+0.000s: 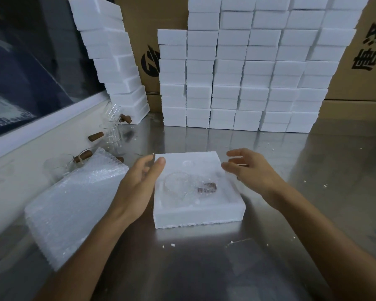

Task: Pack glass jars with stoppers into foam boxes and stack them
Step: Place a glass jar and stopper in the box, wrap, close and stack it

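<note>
While a large share of the run is already showing as finished stock, the current unit is only sitting half packed. Along the left wall, several unpacked glass jars [112, 129] are standing or lying with brown stoppers [96, 136] sticking out, so more units are waiting; exact count cannot be told, since the glass is blurring into the background. Just in front of them a stack of bubble wrap sheets [74, 205] is lying on the steel table [269, 268]. A leaning column of foam boxes [115, 61] is resting against the wall behind.

The left hand [139, 187] is hovering at the left edge of the open foam tray [195, 216], fingers relaxed and spread, thumb tip near or just touching the tray's far left corner; it is gripping nothing. Inside the tray's recess a wrapped glass jar [178, 185] is lying on its side, its dark stopper [207, 187] pointing right. No lid is covering the tray yet.

The right hand [248, 170] is hanging above the tray's right edge, fingers loosely extended, holding nothing; whether it is touching the foam cannot be told.

Behind, a wall of stacked foam boxes [248, 83] is standing in many columns against cardboard cartons [360, 61], apparently closed.

Judgement: jar seating is looking done for this unit; closing with a foam lid and stacking are remaining, then the jars at left.
</note>
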`<state>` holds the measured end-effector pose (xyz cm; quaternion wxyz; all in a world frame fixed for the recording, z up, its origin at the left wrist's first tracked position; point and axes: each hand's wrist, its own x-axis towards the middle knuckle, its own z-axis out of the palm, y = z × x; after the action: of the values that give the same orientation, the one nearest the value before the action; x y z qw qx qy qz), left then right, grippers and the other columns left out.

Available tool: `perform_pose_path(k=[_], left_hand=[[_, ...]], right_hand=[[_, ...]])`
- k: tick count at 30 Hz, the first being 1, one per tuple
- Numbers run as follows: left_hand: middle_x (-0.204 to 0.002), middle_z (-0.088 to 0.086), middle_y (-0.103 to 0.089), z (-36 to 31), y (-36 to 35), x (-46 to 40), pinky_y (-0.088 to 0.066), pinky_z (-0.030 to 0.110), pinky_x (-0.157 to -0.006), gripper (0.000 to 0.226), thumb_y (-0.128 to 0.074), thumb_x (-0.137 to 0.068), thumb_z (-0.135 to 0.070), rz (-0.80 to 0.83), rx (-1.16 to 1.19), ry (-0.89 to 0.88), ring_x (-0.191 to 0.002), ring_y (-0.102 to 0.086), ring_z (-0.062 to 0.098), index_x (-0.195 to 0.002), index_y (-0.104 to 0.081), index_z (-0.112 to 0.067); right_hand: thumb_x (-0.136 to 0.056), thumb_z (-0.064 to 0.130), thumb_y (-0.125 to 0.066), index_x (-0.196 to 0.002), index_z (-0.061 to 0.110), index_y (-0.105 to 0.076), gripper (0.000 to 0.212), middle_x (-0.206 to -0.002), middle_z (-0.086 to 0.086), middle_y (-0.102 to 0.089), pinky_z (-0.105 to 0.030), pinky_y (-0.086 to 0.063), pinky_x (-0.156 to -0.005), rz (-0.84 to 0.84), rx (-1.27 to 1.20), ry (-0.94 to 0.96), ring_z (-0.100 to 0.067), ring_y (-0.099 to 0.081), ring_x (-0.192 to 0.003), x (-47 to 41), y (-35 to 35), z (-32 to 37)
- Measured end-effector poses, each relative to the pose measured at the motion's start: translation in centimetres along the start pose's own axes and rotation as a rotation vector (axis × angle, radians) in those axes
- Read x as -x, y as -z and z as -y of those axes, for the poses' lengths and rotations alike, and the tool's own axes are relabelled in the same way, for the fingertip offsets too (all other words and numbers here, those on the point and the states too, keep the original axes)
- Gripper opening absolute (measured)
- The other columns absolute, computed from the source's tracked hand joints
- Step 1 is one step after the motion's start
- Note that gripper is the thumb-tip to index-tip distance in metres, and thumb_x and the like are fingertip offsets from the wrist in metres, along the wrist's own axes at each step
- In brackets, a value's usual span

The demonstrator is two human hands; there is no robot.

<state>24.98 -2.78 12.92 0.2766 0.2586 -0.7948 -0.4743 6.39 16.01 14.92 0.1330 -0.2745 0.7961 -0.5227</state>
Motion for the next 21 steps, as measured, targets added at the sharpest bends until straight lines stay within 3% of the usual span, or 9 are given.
perform_pose_path(k=[2, 4, 7, 12, 14, 16, 18, 21], left_hand=[[-0.132, -0.020, -0.044, 0.4, -0.4, -0.1, -0.032, 0.032, -0.102, 0.083, -0.036, -0.077, -0.086, 0.051, 0.015, 0.063, -0.119, -0.043, 0.004, -0.145, -0.037, -0.039], [-0.134, -0.020, -0.042, 0.6, -0.6, 0.0, -0.029, 0.032, -0.105, 0.085, -0.037, -0.075, -0.084, 0.051, 0.062, 0.060, -0.122, -0.040, 0.003, -0.147, -0.034, -0.039], [-0.134, -0.022, -0.051, -0.2, -0.3, 0.1, -0.035, 0.025, -0.103, 0.071, -0.043, -0.085, -0.073, -0.055, 0.201, -0.025, -0.119, -0.049, -0.002, -0.143, -0.045, -0.032], [-0.118, -0.014, -0.070, -2.1, 1.0, 0.7, -0.047, 0.028, -0.095, 0.042, -0.035, -0.093, -0.050, -0.154, 0.439, -0.248, -0.113, -0.062, 0.006, -0.118, -0.065, -0.035], [-0.115, -0.010, -0.071, -2.6, 1.1, 0.9, -0.048, 0.029, -0.093, 0.048, -0.030, -0.094, -0.054, -0.152, 0.540, -0.293, -0.111, -0.063, 0.012, -0.114, -0.067, -0.032], [-0.107, -0.009, -0.073, -2.7, 1.1, 1.1, -0.051, 0.025, -0.089, 0.051, -0.033, -0.092, -0.057, -0.148, 0.570, -0.338, -0.105, -0.064, 0.013, -0.110, -0.067, -0.024], [-0.093, -0.014, -0.071, -2.7, 0.9, 1.2, -0.051, 0.018, -0.081, 0.043, -0.035, -0.094, -0.050, -0.152, 0.532, -0.361, -0.093, -0.064, 0.008, -0.099, -0.064, -0.019], [-0.072, -0.016, -0.060, -2.3, 0.5, 1.0, -0.045, 0.013, -0.069, 0.027, -0.041, -0.093, -0.033, -0.119, 0.483, -0.330, -0.075, -0.056, 0.002, -0.083, -0.055, -0.012]], right_hand=[[-0.089, 0.032, -0.070, -0.131, 0.026, -0.054, 0.046, -0.118, 0.003, -0.063, -0.019, -0.049, -0.073, 0.107, -0.094, -0.083, -0.006, -0.065, -0.099, 0.2, -0.4, -0.3], [-0.090, 0.025, -0.070, -0.132, 0.024, -0.051, 0.046, -0.113, 0.009, -0.066, -0.009, -0.049, -0.062, 0.154, -0.176, -0.050, 0.003, -0.069, -0.086, 0.6, -0.9, -0.3], [-0.090, 0.017, -0.070, -0.130, 0.021, -0.054, 0.043, -0.108, 0.011, -0.068, -0.006, -0.049, -0.063, 0.040, -0.233, 0.080, 0.009, -0.068, -0.085, 0.7, -0.9, 0.5], [-0.089, 0.038, -0.069, -0.110, 0.031, -0.066, 0.022, -0.105, 0.006, -0.071, -0.023, -0.052, -0.081, -0.182, -0.288, 0.188, -0.005, -0.066, -0.089, 1.1, 0.6, 2.7], [-0.087, 0.050, -0.065, -0.105, 0.030, -0.068, 0.027, -0.103, 0.003, -0.071, -0.027, -0.050, -0.078, -0.194, -0.317, 0.213, -0.007, -0.063, -0.086, 1.5, 1.0, 3.4], [-0.084, 0.057, -0.061, -0.100, 0.026, -0.069, 0.036, -0.091, 0.012, -0.071, -0.024, -0.045, -0.071, -0.166, -0.336, 0.213, -0.003, -0.062, -0.079, 1.8, 1.3, 4.0], [-0.087, 0.049, -0.062, -0.088, 0.023, -0.069, 0.026, -0.076, 0.019, -0.066, -0.019, -0.041, -0.064, -0.110, -0.352, 0.207, 0.001, -0.059, -0.068, 1.9, 1.3, 4.1], [-0.087, 0.023, -0.067, -0.075, 0.025, -0.067, 0.013, -0.074, 0.009, -0.064, -0.015, -0.040, -0.057, -0.025, -0.325, 0.209, -0.004, -0.056, -0.064, 1.9, 1.1, 3.6]])
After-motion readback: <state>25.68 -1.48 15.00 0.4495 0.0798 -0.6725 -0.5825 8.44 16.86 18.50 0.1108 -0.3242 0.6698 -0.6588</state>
